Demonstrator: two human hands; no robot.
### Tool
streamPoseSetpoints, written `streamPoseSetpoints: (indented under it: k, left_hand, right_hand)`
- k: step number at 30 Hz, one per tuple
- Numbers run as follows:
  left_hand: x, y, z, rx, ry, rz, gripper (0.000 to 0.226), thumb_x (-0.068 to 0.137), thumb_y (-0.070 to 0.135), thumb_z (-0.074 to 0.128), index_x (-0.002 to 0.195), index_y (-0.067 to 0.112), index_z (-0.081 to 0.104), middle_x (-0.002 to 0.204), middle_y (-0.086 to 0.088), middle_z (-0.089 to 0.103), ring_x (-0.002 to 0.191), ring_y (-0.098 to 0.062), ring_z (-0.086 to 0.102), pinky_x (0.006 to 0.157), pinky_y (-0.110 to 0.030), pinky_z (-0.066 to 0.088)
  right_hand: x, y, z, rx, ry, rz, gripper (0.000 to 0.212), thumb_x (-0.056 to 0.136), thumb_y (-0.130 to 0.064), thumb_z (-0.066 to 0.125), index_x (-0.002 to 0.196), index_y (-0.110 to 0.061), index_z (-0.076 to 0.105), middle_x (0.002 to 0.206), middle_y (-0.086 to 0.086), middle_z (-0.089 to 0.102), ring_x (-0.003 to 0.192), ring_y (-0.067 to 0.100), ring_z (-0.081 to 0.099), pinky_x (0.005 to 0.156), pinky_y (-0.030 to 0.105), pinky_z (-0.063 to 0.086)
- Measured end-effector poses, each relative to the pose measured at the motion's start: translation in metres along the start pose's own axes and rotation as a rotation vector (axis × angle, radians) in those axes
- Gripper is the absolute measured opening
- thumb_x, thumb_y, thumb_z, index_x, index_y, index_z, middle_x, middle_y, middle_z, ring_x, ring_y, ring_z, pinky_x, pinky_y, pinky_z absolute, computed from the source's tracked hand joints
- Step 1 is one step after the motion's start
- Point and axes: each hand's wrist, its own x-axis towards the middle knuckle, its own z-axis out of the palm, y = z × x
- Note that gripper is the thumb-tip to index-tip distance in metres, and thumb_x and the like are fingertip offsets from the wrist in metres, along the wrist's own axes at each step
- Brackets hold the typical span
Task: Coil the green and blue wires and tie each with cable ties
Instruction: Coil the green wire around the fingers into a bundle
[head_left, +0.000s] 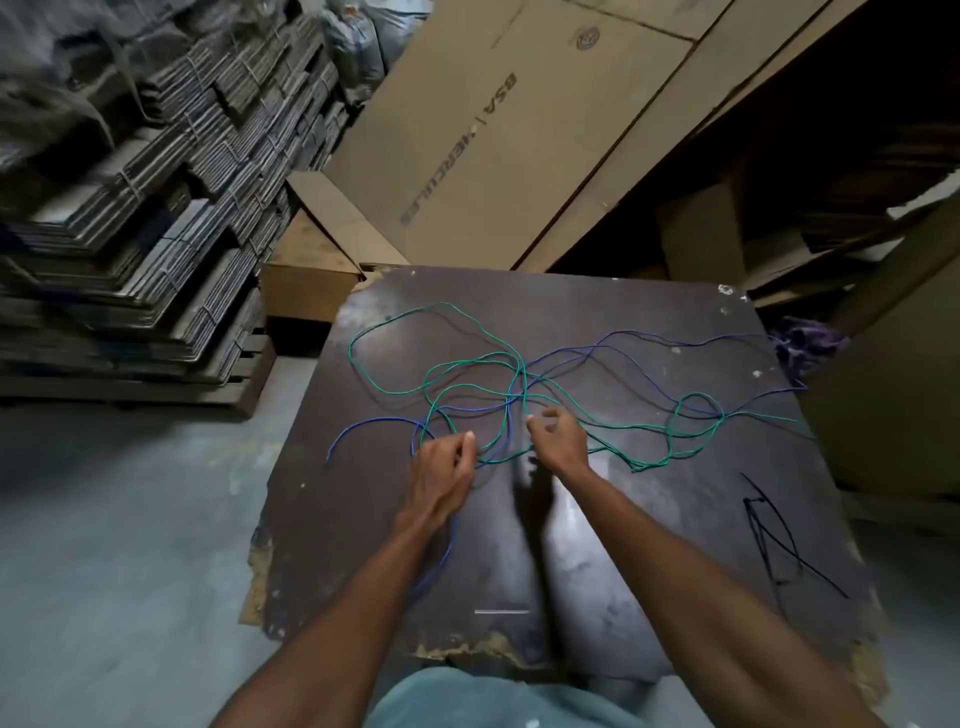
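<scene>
Head view:
Wires: green wire (470, 387) and blue wire (631, 353) sprawl crossed and uncoiled over the table (597, 545).
Left hand (441, 475): curled, pinching strands near the tangle, probably to separate them.
Right hand (558, 436): fingers curled round green wire.
Cable ties (779, 540): black, right of the tangle, unused.

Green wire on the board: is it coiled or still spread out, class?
Spread out. The green wire lies in loose, uneven loops across the dark board, crossing the blue wire, with no tie visible.
</scene>
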Motion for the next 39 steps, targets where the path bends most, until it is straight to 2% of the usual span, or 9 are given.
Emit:
streamPoseSetpoints:
  k: [3, 7, 15, 21, 26, 30, 32, 35, 39]
  left_hand:
    - [0.006, -0.005, 0.007, -0.127, -0.074, 0.021, 0.047, 0.095, 0.046, 0.037, 0.081, 0.018, 0.072, 0.076, 0.004, 0.073, 0.076, -0.014, 0.068, 0.069, -0.033, 0.051]
    - [0.02, -0.013, 0.013, -0.251, -0.173, 0.062, 0.047, 0.095, 0.048, 0.036, 0.083, 0.022, 0.073, 0.072, 0.007, 0.072, 0.072, -0.006, 0.068, 0.072, -0.032, 0.054]
    - [0.056, 0.033, -0.001, -0.786, -0.43, -0.357, 0.046, 0.1, 0.05, 0.033, 0.098, 0.017, 0.065, 0.071, -0.005, 0.068, 0.049, -0.018, 0.057, 0.047, -0.025, 0.044]
    - [0.07, 0.08, -0.032, -1.114, -0.84, -0.456, 0.051, 0.096, 0.054, 0.041, 0.111, 0.014, 0.07, 0.092, -0.006, 0.071, 0.076, -0.024, 0.063, 0.073, -0.038, 0.056]
    - [0.045, 0.089, -0.043, -0.92, -0.885, -0.294, 0.029, 0.096, 0.023, 0.049, 0.109, 0.008, 0.07, 0.086, -0.001, 0.069, 0.066, -0.017, 0.055, 0.056, -0.023, 0.045]
    - [0.028, 0.088, -0.049, -0.718, -0.893, -0.187, 0.028, 0.103, 0.016, 0.039, 0.098, 0.009, 0.065, 0.069, -0.002, 0.055, 0.058, -0.014, 0.056, 0.061, -0.029, 0.052]
    - [0.022, 0.091, -0.055, -0.638, -0.93, -0.133, 0.029, 0.103, 0.016, 0.037, 0.093, 0.011, 0.063, 0.065, -0.001, 0.043, 0.05, -0.013, 0.044, 0.053, -0.026, 0.046]
    - [0.012, 0.101, -0.074, -0.507, -0.995, -0.009, 0.028, 0.103, 0.02, 0.038, 0.091, 0.014, 0.063, 0.065, 0.001, 0.04, 0.044, -0.008, 0.032, 0.044, -0.018, 0.029]
    - [0.012, 0.117, -0.123, -0.742, -0.926, 0.06, 0.026, 0.104, 0.023, 0.039, 0.089, 0.015, 0.058, 0.054, 0.007, 0.028, 0.041, -0.004, 0.019, 0.041, -0.014, 0.017]
  right_hand:
    - [0.028, 0.012, 0.018, 0.195, 0.024, 0.175, 0.039, 0.072, -0.052, 0.075, 0.101, -0.029, 0.061, 0.113, 0.017, 0.069, 0.091, 0.034, 0.072, 0.08, 0.05, 0.063]
    - [0.011, -0.031, 0.012, 0.512, 0.085, 0.296, 0.014, 0.089, 0.001, 0.067, 0.103, 0.0, 0.069, 0.081, 0.018, 0.071, 0.048, 0.016, 0.068, 0.048, 0.028, 0.06]
    - [-0.033, -0.094, -0.042, 0.931, 0.079, 0.105, 0.012, 0.094, -0.002, 0.063, 0.088, -0.002, 0.073, 0.071, 0.008, 0.059, 0.058, 0.013, 0.057, 0.056, 0.018, 0.054]
    - [-0.119, -0.105, -0.08, 0.565, -0.044, -0.345, 0.022, 0.094, -0.007, 0.058, 0.091, 0.005, 0.076, 0.066, -0.002, 0.069, 0.058, 0.008, 0.064, 0.057, 0.021, 0.053]
    - [-0.143, -0.068, -0.082, 0.216, -0.22, -0.364, 0.032, 0.094, 0.007, 0.06, 0.093, -0.018, 0.08, 0.074, 0.001, 0.076, 0.06, 0.011, 0.065, 0.056, 0.024, 0.049]
    - [-0.15, -0.068, -0.101, 0.094, 0.099, -0.438, 0.033, 0.086, 0.007, 0.062, 0.077, -0.02, 0.078, 0.065, -0.015, 0.071, 0.056, 0.0, 0.06, 0.054, 0.013, 0.042]
    - [-0.148, -0.079, -0.111, -0.045, 0.256, -0.543, 0.027, 0.078, -0.001, 0.056, 0.082, -0.021, 0.074, 0.08, -0.016, 0.071, 0.076, -0.001, 0.061, 0.064, 0.013, 0.044]
    - [-0.132, -0.086, -0.121, -0.312, -0.018, -0.764, 0.047, 0.068, -0.005, 0.057, 0.108, -0.023, 0.074, 0.126, -0.015, 0.062, 0.121, 0.0, 0.044, 0.105, 0.01, 0.029]
    - [-0.117, -0.102, -0.16, -0.217, -0.135, -0.746, 0.007, 0.078, -0.018, 0.072, 0.083, -0.019, 0.076, 0.108, -0.007, 0.074, 0.115, -0.015, 0.054, 0.105, 0.021, 0.042]
